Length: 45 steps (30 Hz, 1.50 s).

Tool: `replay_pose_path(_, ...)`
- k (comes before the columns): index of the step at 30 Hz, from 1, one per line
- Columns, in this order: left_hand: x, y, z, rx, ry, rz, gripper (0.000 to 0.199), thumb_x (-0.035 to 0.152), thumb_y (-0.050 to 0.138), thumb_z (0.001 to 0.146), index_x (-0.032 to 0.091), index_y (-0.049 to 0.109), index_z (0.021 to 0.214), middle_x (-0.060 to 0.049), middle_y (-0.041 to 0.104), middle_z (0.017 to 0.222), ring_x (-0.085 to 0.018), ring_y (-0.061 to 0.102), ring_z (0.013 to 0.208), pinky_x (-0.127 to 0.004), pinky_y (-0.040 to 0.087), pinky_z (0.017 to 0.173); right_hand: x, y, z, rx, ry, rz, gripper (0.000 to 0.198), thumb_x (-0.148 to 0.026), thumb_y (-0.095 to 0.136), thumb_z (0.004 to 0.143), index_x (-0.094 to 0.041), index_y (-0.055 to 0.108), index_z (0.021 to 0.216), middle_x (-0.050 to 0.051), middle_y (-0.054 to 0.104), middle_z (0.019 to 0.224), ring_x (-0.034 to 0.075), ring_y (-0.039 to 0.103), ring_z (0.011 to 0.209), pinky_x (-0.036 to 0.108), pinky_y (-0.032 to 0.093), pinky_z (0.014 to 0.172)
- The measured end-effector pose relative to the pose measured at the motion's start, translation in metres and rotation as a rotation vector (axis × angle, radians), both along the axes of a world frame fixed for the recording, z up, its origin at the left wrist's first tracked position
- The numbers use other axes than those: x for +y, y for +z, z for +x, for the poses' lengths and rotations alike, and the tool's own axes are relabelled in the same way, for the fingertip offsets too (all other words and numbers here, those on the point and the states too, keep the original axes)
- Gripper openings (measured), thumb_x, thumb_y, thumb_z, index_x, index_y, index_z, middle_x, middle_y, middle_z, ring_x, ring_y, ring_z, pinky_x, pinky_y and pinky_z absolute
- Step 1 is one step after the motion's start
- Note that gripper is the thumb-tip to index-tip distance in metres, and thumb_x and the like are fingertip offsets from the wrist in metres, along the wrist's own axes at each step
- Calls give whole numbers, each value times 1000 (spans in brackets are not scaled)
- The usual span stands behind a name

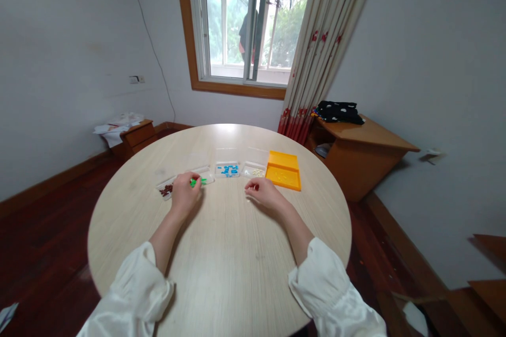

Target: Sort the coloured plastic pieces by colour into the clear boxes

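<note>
My left hand (185,192) reaches over the left-hand clear boxes, its thumb and fingers pinched together beside small green pieces (197,182). Whether one of those is in the pinch is hidden. Partly behind this hand lies an open clear box (166,197) of small dark brown pieces. My right hand (265,193) is closed in a pinch just above the table, in front of a clear box (253,171) with small cream pieces. A tiny pale piece (248,200) shows under its fingertips; what the fingers hold is too small to name.
Between the hands sits a clear box with blue pieces (229,170). An open yellow case (283,172) with small yellow pieces lies at the right. Everything rests on a round wooden table (221,253). A brown desk (367,137) stands beyond; a person (248,37) is outside the window.
</note>
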State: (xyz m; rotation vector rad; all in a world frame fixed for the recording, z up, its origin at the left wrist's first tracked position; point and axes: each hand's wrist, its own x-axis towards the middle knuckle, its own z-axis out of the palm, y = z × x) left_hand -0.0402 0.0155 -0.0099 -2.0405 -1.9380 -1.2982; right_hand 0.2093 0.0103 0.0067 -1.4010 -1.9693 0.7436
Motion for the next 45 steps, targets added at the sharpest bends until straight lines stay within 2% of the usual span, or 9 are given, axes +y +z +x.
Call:
replay_pose_path(4, 7, -5, -13, 76, 127, -62, 16, 26, 49, 75, 18, 62, 73, -7, 66, 76, -24, 56, 77, -34, 39, 72, -1, -2, 7, -131, 113, -122, 18, -16, 71, 63, -12, 69, 80, 2, 63, 70, 12, 55, 63, 22, 40, 60)
replay_pose_path(12, 9, -10, -10, 142, 163, -147, 26, 25, 47, 77, 17, 66, 92, -10, 68, 92, -28, 57, 92, -38, 37, 79, -6, 5, 3, -202, 111, -147, 7, -13, 61, 73, -12, 67, 72, 4, 65, 70, 12, 56, 66, 22, 40, 61)
replay_pose_path(19, 7, -12, -4, 197, 111, -152, 24, 27, 46, 78, 18, 68, 84, -10, 67, 91, -28, 57, 91, -38, 38, 78, -2, 1, 0, -2, 101, -101, 12, -20, 57, 77, -12, 64, 73, 1, 60, 62, 10, 52, 58, 22, 39, 57)
replay_pose_path(22, 7, -14, -2, 202, 81, -156, 22, 27, 48, 78, 18, 68, 79, -11, 67, 88, -28, 57, 88, -39, 38, 75, 7, -6, 0, 150, 27, -39, 16, -26, 57, 77, -12, 63, 72, 0, 59, 60, 10, 52, 55, 22, 40, 56)
replay_pose_path(25, 7, -16, 0, 203, 69, -134, 21, 27, 49, 77, 18, 68, 76, -11, 67, 85, -28, 57, 86, -39, 38, 74, 19, -12, 5, 283, -179, 96, 17, -27, 56, 76, -12, 64, 75, 3, 63, 67, 13, 57, 60, 24, 44, 59)
replay_pose_path(29, 6, -17, 3, 207, 59, -116, 20, 26, 49, 77, 19, 68, 75, -11, 66, 84, -27, 57, 86, -38, 37, 74, 33, -18, 14, 387, -381, 142, 26, -26, 55, 78, -11, 66, 96, 10, 69, 84, 16, 64, 74, 27, 49, 67)
replay_pose_path(34, 5, -15, 4, 196, 41, -150, 21, 26, 49, 78, 18, 68, 79, -11, 65, 87, -28, 56, 88, -40, 37, 75, 38, -21, 15, 446, -390, 12, 40, -23, 49, 85, -9, 55, 122, 14, 69, 97, 15, 66, 77, 25, 51, 65)
replay_pose_path(40, 5, -15, 2, 140, 49, -146, 19, 25, 51, 77, 17, 68, 82, -11, 64, 88, -29, 55, 91, -41, 36, 79, 36, -21, 17, 440, -431, 68, 37, -25, 49, 84, -9, 60, 115, 14, 70, 95, 17, 66, 78, 27, 51, 66)
replay_pose_path(45, 2, -5, -4, 46, 108, -21, 23, 26, 46, 79, 17, 66, 87, -11, 60, 91, -28, 53, 93, -42, 36, 83, 32, -20, 17, 365, -441, 148, 35, -23, 46, 83, -10, 62, 111, 13, 69, 94, 18, 65, 82, 31, 50, 75)
